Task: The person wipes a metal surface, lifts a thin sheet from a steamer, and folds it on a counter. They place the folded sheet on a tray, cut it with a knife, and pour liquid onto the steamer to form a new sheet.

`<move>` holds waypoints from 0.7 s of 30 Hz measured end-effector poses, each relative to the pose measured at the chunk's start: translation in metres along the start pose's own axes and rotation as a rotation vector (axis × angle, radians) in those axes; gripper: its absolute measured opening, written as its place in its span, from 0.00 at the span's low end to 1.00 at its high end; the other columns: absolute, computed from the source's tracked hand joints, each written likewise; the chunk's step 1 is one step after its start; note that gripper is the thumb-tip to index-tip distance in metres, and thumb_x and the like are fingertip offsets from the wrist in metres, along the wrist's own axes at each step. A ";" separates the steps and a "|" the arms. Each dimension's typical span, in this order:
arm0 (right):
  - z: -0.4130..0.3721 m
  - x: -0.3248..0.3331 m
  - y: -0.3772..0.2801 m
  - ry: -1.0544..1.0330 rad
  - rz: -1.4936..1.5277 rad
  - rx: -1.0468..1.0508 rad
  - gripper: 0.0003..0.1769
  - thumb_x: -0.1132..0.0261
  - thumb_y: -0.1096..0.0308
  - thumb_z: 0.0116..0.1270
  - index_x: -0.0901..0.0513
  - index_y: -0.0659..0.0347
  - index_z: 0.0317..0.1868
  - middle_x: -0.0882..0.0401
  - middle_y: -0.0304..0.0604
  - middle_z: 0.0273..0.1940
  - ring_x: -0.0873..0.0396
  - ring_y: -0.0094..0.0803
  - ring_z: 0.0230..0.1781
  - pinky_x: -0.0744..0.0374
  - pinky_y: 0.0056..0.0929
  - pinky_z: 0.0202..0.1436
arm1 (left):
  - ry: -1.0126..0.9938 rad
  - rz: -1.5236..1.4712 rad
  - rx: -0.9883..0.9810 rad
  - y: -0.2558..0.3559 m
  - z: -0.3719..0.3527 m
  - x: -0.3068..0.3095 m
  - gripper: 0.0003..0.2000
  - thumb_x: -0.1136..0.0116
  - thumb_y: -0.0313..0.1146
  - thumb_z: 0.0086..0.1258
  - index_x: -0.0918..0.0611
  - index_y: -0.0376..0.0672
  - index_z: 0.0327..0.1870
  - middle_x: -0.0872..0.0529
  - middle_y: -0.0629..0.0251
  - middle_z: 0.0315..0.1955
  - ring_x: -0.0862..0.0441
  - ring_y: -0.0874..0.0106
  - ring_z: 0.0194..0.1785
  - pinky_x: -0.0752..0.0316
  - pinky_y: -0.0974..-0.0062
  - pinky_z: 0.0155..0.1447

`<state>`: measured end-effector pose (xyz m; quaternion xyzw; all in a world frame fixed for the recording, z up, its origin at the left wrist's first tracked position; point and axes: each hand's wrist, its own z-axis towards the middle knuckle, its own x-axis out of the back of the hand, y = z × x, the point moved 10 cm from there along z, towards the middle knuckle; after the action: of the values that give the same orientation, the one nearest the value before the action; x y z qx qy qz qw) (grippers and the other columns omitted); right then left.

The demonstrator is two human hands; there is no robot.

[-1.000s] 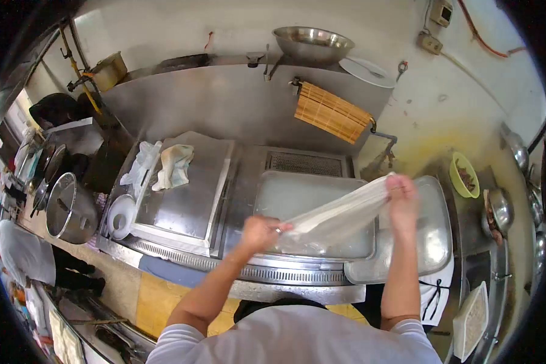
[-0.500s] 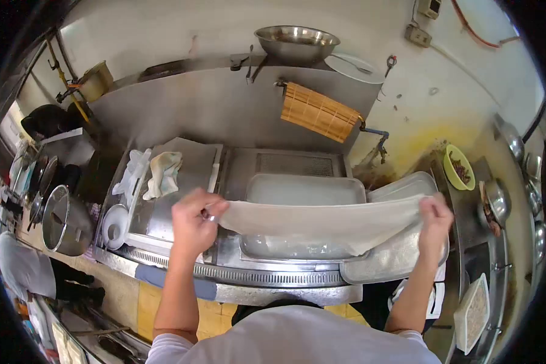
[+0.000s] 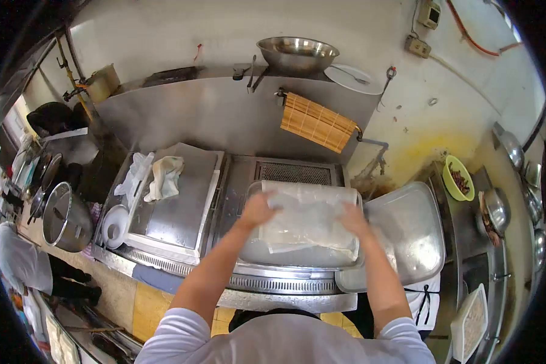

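Note:
A thin white cloth (image 3: 309, 209) lies spread over a metal tray (image 3: 255, 253), covering most of it and showing wet, translucent patches. My left hand (image 3: 259, 210) is at the cloth's left side, its fingers stretched inward over the fabric. On the right side, my right hand (image 3: 353, 219) reaches over the cloth, fingers extended and somewhat blurred. Both hands look open, resting on or just above the fabric. Beside the covered tray, a second metal tray (image 3: 415, 224) sits tilted at an angle on the right.
A flat metal lid (image 3: 179, 212) with a crumpled cloth (image 3: 165, 177) is on the left. Behind hangs a bamboo mat (image 3: 318, 121), below a steel bowl (image 3: 297, 54). A green bowl (image 3: 458, 178) stands right. At far left, a person (image 3: 24, 255) is near a large pot (image 3: 68, 219).
The cloth, held stretched in the air between both hands, has come down onto the tray. My hands have moved closer together and let go of its ends.

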<state>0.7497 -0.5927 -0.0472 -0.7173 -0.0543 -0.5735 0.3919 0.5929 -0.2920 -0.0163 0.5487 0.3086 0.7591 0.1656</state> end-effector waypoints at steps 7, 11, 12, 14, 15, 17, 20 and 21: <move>-0.091 -0.064 0.034 -0.262 -0.629 -0.015 0.13 0.36 0.69 0.63 0.12 0.60 0.46 0.13 0.54 0.52 0.17 0.49 0.60 0.21 0.46 0.65 | -0.251 0.569 -0.133 -0.014 -0.104 -0.077 0.14 0.38 0.32 0.62 0.13 0.47 0.49 0.14 0.54 0.51 0.18 0.56 0.60 0.30 0.53 0.70; -0.113 -0.045 0.024 -0.233 -0.526 -0.123 0.11 0.34 0.68 0.62 0.11 0.60 0.43 0.12 0.54 0.46 0.14 0.51 0.54 0.19 0.44 0.62 | -0.258 0.580 -0.040 -0.026 -0.123 -0.063 0.13 0.38 0.30 0.61 0.13 0.50 0.47 0.15 0.59 0.51 0.20 0.59 0.60 0.30 0.53 0.67; -0.120 -0.044 0.020 -0.261 -0.547 -0.147 0.11 0.34 0.67 0.62 0.11 0.61 0.42 0.12 0.55 0.46 0.14 0.51 0.54 0.19 0.45 0.62 | -0.275 0.599 -0.014 -0.024 -0.129 -0.061 0.13 0.37 0.30 0.61 0.13 0.51 0.48 0.16 0.60 0.52 0.20 0.59 0.61 0.30 0.53 0.67; -0.135 -0.039 0.007 -0.202 -0.507 -0.119 0.12 0.33 0.66 0.62 0.11 0.63 0.43 0.13 0.58 0.48 0.15 0.52 0.54 0.19 0.46 0.61 | -0.175 0.531 0.011 -0.005 -0.146 -0.048 0.15 0.34 0.29 0.60 0.14 0.50 0.49 0.15 0.61 0.52 0.21 0.59 0.60 0.30 0.52 0.67; -0.142 -0.037 -0.004 -0.115 -0.444 -0.064 0.13 0.33 0.65 0.63 0.12 0.64 0.43 0.14 0.59 0.49 0.16 0.53 0.54 0.20 0.47 0.62 | -0.123 0.498 0.029 0.003 -0.154 -0.040 0.16 0.33 0.29 0.59 0.14 0.50 0.49 0.15 0.61 0.52 0.21 0.58 0.60 0.31 0.52 0.67; -0.153 -0.041 -0.027 -0.106 -0.298 -0.001 0.16 0.31 0.62 0.64 0.13 0.67 0.46 0.15 0.61 0.52 0.18 0.55 0.56 0.21 0.49 0.63 | 0.010 0.422 0.047 0.019 -0.173 -0.032 0.18 0.30 0.30 0.58 0.14 0.49 0.51 0.16 0.60 0.52 0.21 0.58 0.60 0.31 0.52 0.67; -0.171 -0.071 -0.055 -0.270 -0.174 0.050 0.23 0.30 0.58 0.65 0.16 0.68 0.52 0.18 0.62 0.55 0.21 0.57 0.60 0.23 0.51 0.65 | 0.112 0.308 0.110 0.029 -0.209 -0.028 0.18 0.29 0.31 0.58 0.15 0.46 0.52 0.16 0.56 0.54 0.21 0.54 0.61 0.30 0.51 0.67; -0.177 -0.084 -0.059 -0.271 -0.206 0.086 0.25 0.29 0.56 0.65 0.17 0.68 0.54 0.18 0.62 0.56 0.22 0.58 0.61 0.24 0.51 0.66 | 0.140 0.281 0.122 0.034 -0.220 -0.027 0.18 0.29 0.31 0.58 0.14 0.46 0.52 0.16 0.55 0.54 0.21 0.54 0.61 0.29 0.51 0.67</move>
<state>0.5524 -0.6316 -0.0840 -0.7613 -0.2044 -0.5055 0.3508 0.3994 -0.3964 -0.0598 0.5415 0.2852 0.7909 0.0025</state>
